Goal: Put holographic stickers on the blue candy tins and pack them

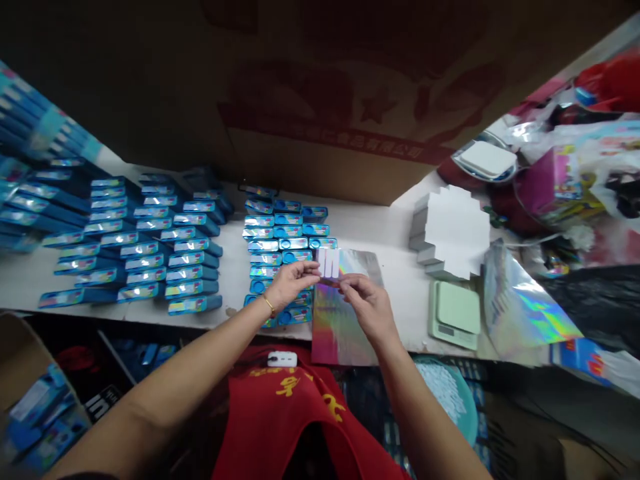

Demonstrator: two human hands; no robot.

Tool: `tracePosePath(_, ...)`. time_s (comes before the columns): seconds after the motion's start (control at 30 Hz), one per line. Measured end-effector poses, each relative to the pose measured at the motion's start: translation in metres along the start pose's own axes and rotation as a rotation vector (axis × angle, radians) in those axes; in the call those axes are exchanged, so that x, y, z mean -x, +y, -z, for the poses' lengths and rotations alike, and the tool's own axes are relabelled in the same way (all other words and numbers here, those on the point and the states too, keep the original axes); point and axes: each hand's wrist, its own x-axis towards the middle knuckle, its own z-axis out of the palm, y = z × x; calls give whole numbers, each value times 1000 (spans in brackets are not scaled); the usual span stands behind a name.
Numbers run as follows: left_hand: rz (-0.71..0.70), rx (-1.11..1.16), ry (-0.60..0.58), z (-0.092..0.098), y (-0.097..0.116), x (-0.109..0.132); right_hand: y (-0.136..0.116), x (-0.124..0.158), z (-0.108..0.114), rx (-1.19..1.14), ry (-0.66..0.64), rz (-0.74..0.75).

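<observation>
My left hand point(291, 285) pinches the left edge of a small piece with several white strips point(329, 263) side by side; its exact kind is too small to make out. At its lower right, the thumb and fingers of my right hand point(367, 303) are pressed together on the same piece. Under both hands lies a shiny rainbow-coloured sheet point(345, 327) on the white table. Just left of that, small blue boxes point(295, 315) with round cut-outs stand in columns, partly hidden behind my left hand.
More blue boxes point(145, 277) fill the table's left side. A large cardboard carton point(325, 133) rises at the back. To the right are stacked white card pieces point(457, 230), a pale green scale point(456, 310) and another shiny sheet point(525, 307). Below the edge sits a teal basin point(470, 407) of small white pieces.
</observation>
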Motion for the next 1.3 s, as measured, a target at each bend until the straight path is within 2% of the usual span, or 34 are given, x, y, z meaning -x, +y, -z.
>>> tracePosePath(0.13, 134, 134, 261, 32, -16, 31, 17, 0, -53, -178, 31, -226)
tracePosePath(0.2, 153, 140, 353, 54, -24, 49, 25, 3, -86, -166, 60, -234)
tracePosePath(0.3, 179, 83, 491, 86, -37, 69, 32, 8, -131, -31, 83, -110)
tracePosePath(0.37, 203, 33, 546, 100, -46, 74, 36, 10, -150, 89, 88, -13)
tracePosePath(0.53, 190, -81, 542, 117, -62, 67, 48, 6, -167, 412, 104, 167)
tracePosePath(0.8, 131, -153, 511, 120, -90, 50, 53, 5, -166, 791, 85, 259)
tracePosePath(0.97, 164, -199, 478, 125, -104, 56, 44, 11, -157, 1010, -248, 449)
tracePosePath(1.07, 163, -323, 516, 126, -97, 61, 45, 10, -149, 1025, -322, 461)
tracePosePath(1.1, 133, -383, 548, 125, -90, 61, 47, 8, -142, 987, -300, 446)
tracePosePath(1.17, 10, -525, 564, 116, -71, 53, 55, 0, -119, 855, -170, 398)
tracePosePath(1.23, -148, -657, 474, 97, -47, 36, 67, -13, -84, 710, 25, 348)
tracePosePath(1.3, -295, -779, 316, 68, -24, 11, 81, -30, -43, 633, 171, 334)
